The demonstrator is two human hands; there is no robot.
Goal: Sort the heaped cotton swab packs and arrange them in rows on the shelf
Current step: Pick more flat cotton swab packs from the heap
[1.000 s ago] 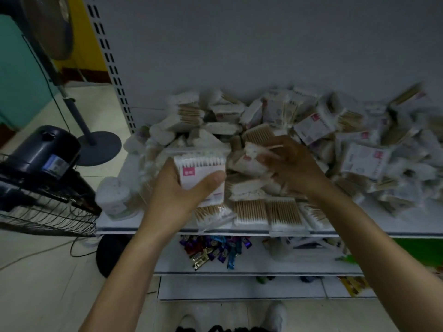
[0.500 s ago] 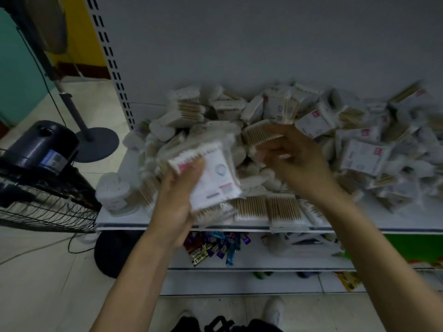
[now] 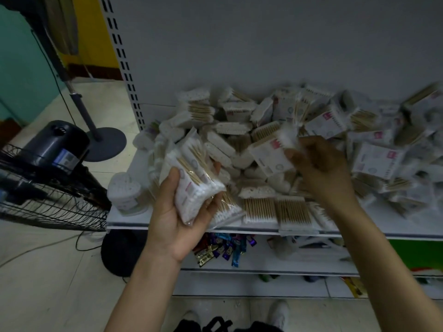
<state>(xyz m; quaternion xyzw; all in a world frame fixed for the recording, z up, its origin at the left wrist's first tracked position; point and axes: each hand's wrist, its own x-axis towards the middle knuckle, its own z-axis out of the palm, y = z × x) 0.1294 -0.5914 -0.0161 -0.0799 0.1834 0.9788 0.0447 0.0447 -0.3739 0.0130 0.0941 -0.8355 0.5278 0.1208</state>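
Observation:
A big heap of cotton swab packs (image 3: 374, 130) covers the white shelf (image 3: 395, 224) from its left end to the right edge of view. My left hand (image 3: 177, 219) grips a stack of clear swab packs (image 3: 194, 178) just above the shelf's front left part, palm up, the stack tilted. My right hand (image 3: 321, 168) holds a white pack with a red label (image 3: 268, 156) over the middle of the heap, its fingertips blurred. A few packs (image 3: 275, 209) lie flat side by side along the front edge between my hands.
A heart-shaped swab tub (image 3: 124, 195) stands at the shelf's left front corner. A black floor fan with a wire cage (image 3: 48, 183) sits left of the shelf, a fan stand base (image 3: 105, 144) behind it. A lower shelf holds coloured sachets (image 3: 223, 248). My shoes (image 3: 278, 315) show below.
My left hand has turned palm up and tilted its stack, now showing the swab sticks. My right hand has lifted a white pack out of the heap and moved right.

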